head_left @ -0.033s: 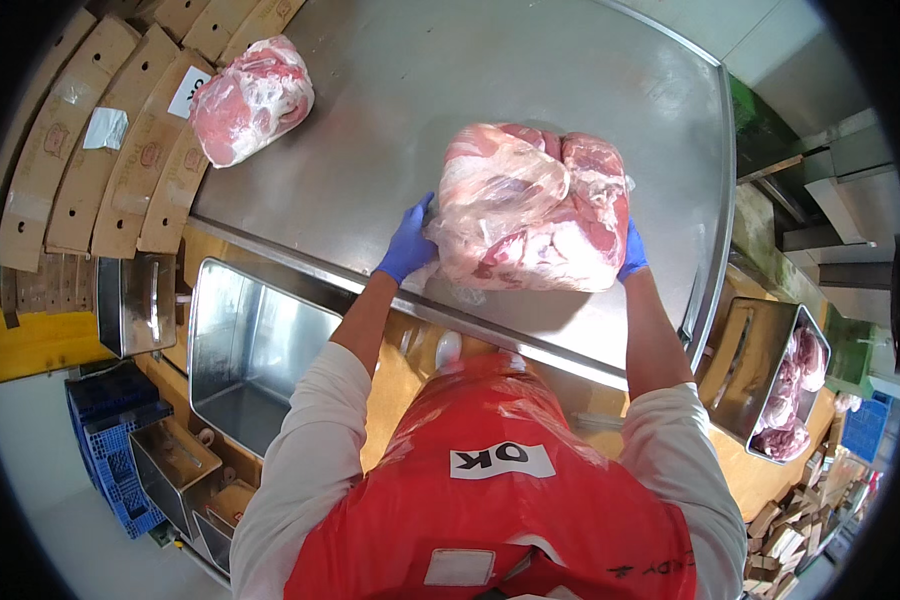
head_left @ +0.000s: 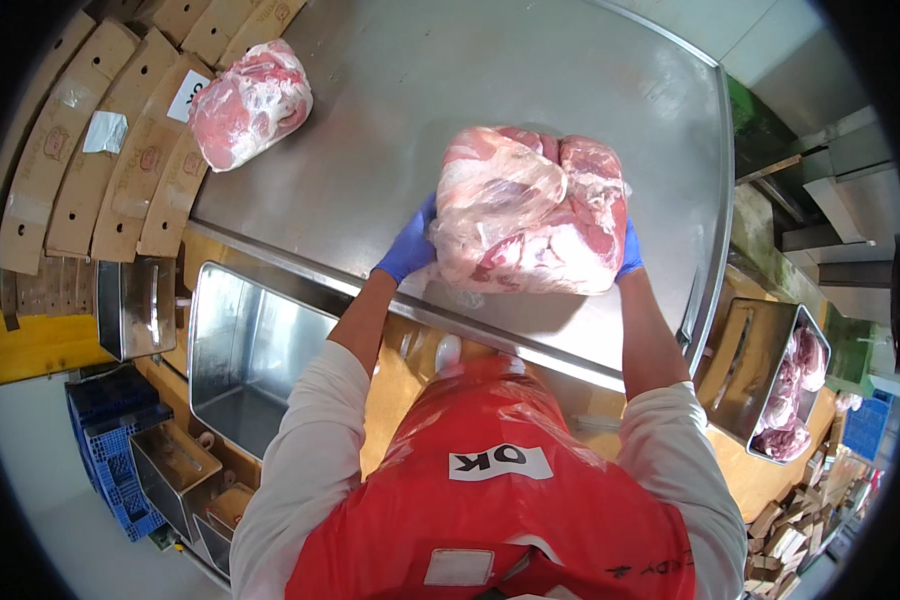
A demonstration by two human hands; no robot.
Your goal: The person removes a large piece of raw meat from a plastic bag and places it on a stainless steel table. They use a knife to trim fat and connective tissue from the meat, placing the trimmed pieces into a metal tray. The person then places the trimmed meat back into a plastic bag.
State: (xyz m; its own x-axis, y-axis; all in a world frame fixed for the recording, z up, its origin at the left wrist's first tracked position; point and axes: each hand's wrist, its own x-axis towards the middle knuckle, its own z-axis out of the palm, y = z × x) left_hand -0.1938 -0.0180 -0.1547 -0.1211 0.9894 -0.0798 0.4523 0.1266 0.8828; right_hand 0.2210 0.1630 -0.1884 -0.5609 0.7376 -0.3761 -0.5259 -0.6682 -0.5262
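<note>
Over the near edge of the smooth steel bench (head_left: 530, 90), keep the big plastic-wrapped slab of raw meat (head_left: 530, 212) level, since the film looks slick and the pink, fat-marbled lump is soft and bulky. Your left hand (head_left: 410, 245) and right hand (head_left: 629, 250), both in blue gloves, clasp its two ends, fingers tucked underneath.

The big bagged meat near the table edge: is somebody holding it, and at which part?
Yes. The left hand grips the meat at its left end, the right hand at its right end.
</note>
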